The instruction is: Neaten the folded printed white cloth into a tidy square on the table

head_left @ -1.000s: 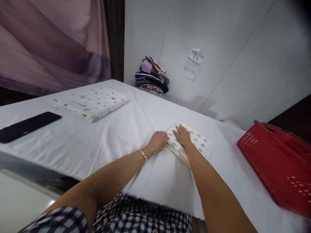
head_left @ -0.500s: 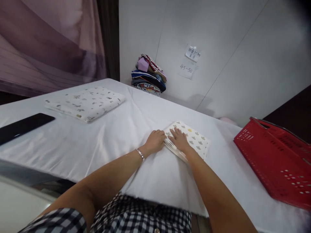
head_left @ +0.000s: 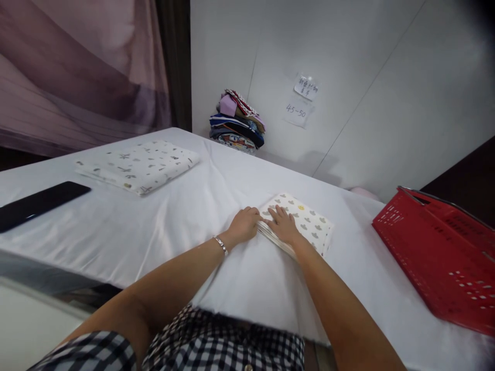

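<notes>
From the head camera, a person's right hand (head_left: 284, 225) lies on a folded white cloth (head_left: 311, 220) near the centre of the frame, fingers spread across its grey motifs, wrist covering part of the near edge. The left hand (head_left: 244, 224) meets the cloth's left corner, fingers together; whether they pinch the layers cannot be told. A black smartphone (head_left: 42, 206) is cut off at far left, a red plastic basket (head_left: 433, 257) at far right. A pink object (head_left: 363, 192) is mostly hidden beyond the white-draped, rumpled surface (head_left: 228, 180). A patterned cloth (head_left: 150, 165) lies left of centre. A pale wall (head_left: 336, 51) backs a textile stack (head_left: 237, 123) and a note (head_left: 297, 113) reading "45-50"; writing on the note above (head_left: 306, 86) is blurred. A mauve curtain (head_left: 77, 72) fills the upper left.
</notes>
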The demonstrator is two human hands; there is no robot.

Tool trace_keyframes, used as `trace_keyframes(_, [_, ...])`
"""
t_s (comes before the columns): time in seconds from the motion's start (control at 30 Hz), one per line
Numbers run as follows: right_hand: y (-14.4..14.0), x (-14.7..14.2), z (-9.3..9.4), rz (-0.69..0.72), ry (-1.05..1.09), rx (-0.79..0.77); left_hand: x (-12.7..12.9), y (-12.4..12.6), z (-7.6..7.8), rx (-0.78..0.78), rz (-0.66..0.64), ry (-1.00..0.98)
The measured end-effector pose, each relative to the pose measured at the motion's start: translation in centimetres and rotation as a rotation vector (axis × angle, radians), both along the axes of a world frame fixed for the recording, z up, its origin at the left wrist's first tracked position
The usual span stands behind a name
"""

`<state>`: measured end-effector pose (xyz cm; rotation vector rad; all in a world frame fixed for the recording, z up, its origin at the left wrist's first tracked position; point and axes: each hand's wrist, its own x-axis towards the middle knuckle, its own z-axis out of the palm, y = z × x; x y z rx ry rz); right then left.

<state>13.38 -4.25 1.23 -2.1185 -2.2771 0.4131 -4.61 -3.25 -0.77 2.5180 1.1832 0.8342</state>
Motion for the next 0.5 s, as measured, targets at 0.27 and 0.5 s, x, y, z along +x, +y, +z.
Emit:
trace_keyframes(0.27, [0.0, 0.0, 0.3, 0.006, 0.004, -0.001, -0.6, 1.2, -0.6, -0.141, 0.081, -0.279])
trace_keyframes(0.5, [-0.1, -0.2, 0.5, 0.032, 0.025, 0.014, 0.4, 0.2, 0.2, 0.079, -0.179, -0.098])
